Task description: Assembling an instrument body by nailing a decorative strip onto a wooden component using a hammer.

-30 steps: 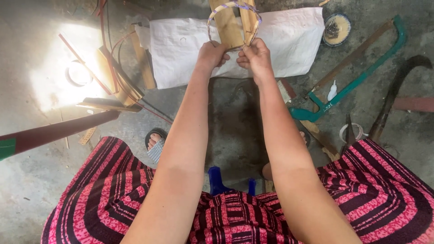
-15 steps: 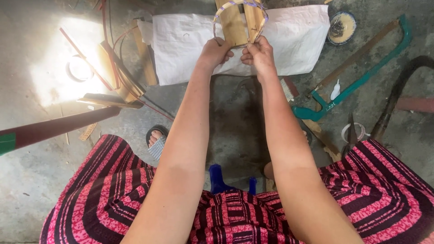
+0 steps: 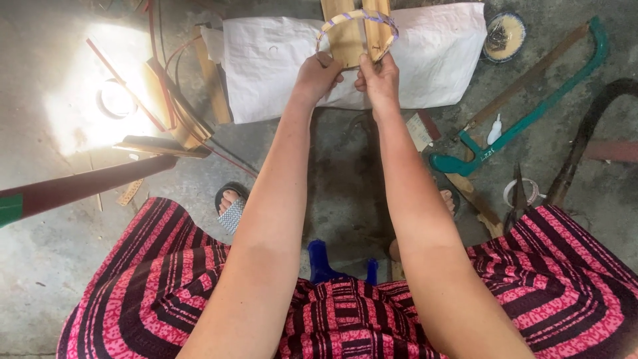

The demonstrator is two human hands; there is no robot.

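Both hands pinch the hoop (image 3: 357, 23) at 12 o'clock over the sack (image 3: 438, 60), left hand (image 3: 318, 74) and right hand (image 3: 377, 78) nearly touching at its lower ends; best keep the thumbs close and the pull even, so the curve holds.

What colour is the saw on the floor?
The saw has a teal-green frame and handle, clearest in the head view, lying right of the hands.

- The hoop (image 3: 359, 16) looks like pale cane, wound with glossy purple tape.
- My skirt (image 3: 166, 292) is soft printed cloth.
- The sack (image 3: 432, 60) is matt woven plastic.
- The floor (image 3: 53, 266) is rough concrete.
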